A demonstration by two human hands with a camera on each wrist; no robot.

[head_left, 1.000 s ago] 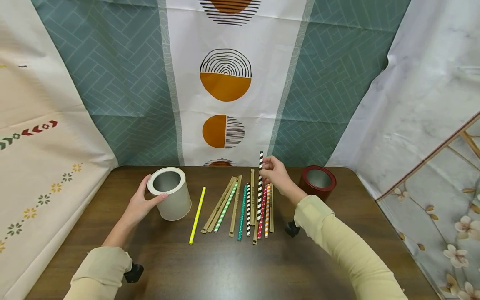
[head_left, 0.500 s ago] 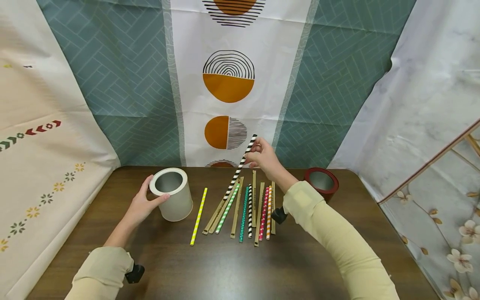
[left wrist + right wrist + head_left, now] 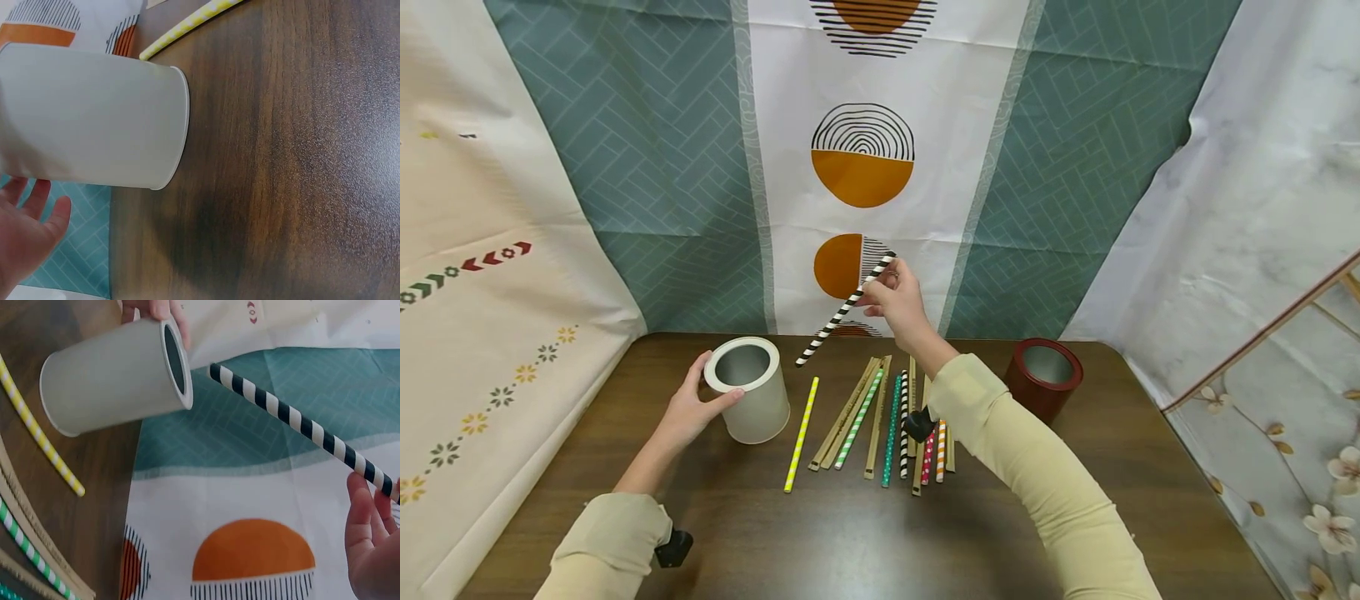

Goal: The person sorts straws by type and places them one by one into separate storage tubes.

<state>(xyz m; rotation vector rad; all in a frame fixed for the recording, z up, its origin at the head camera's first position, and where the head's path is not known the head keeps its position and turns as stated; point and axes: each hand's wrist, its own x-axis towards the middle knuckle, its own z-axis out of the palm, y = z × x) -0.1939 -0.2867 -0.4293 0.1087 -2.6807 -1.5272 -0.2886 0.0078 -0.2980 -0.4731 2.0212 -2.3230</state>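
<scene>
My right hand (image 3: pixel 898 304) pinches a black-and-white striped paper straw (image 3: pixel 842 315) near its upper end. The straw slants down to the left, its lower tip in the air just right of the white tin's rim. That tin (image 3: pixel 758 408), open-topped, stands upright on the table. My left hand (image 3: pixel 688 412) holds it from the left, thumb on the front of the rim and fingers round the far side. In the right wrist view the striped straw (image 3: pixel 306 428) points toward the tin's mouth (image 3: pixel 176 362). A yellow straw (image 3: pixel 801 435) lies right of the tin.
Several paper straws, among them a green-striped one (image 3: pixel 859 419), a teal one (image 3: pixel 891 432) and a second black-and-white one (image 3: pixel 904 442), lie mid-table with brown paper-wrapped straws (image 3: pixel 878 417). A dark red tin (image 3: pixel 1043 379) stands at the right. Curtains hang behind the brown table (image 3: pixel 835 542).
My right hand has lifted the black-and-white straw from over the other straws and carried it left toward the white tin, tilting it. My left hand has stayed on the tin.
</scene>
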